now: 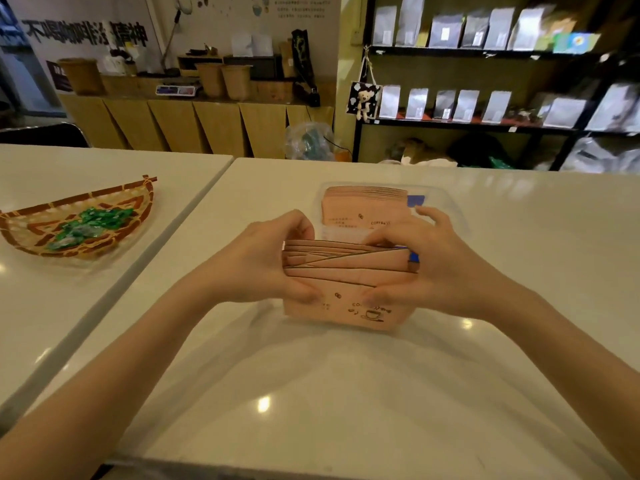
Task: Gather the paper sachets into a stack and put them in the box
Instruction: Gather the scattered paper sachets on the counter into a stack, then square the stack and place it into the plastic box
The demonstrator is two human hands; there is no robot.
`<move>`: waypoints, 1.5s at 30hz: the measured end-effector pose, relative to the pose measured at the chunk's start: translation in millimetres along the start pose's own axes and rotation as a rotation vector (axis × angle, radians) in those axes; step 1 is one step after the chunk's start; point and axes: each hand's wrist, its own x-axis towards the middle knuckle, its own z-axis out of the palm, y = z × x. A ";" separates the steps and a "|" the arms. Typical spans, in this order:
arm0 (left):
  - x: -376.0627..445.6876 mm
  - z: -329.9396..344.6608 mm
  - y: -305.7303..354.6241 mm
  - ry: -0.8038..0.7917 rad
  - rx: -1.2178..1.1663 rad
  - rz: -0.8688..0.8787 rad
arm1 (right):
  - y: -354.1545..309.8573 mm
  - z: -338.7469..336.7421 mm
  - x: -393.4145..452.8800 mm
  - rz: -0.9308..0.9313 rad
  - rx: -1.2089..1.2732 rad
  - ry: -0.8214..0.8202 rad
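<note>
A stack of pink paper sachets (346, 271) printed with a coffee cup stands on edge at the middle of the white table. My left hand (263, 258) grips its left end and my right hand (426, 271) grips its right end, fingers behind and thumbs in front. The top edges are uneven, some sachets slanted. Just behind the stack sits a clear plastic box (446, 209) with a blue latch. Inside the box, another row of pink sachets (363, 206) stands upright at its far end.
A woven basket (31, 233) holding green wrapped candies lies on the neighbouring table at the left. A gap runs between the two tables. Black shelves with silver pouches (485, 105) stand behind at the right.
</note>
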 end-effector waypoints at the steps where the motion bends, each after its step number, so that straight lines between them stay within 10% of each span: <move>1: 3.6 5.8 1.6 -0.010 -0.019 0.002 | 4.2 0.5 -4.3 0.024 0.010 0.001; 29: -2.9 40.1 -14.6 -0.055 -0.287 -0.040 | 39.4 36.1 -40.6 -0.005 -0.199 0.048; 39: -5.5 49.1 -18.3 -0.057 -0.469 -0.095 | 38.8 36.9 -49.9 0.383 0.796 0.130; 45: -5.5 55.8 -15.5 -0.035 -0.526 -0.093 | 30.2 45.7 -46.1 0.350 0.842 0.074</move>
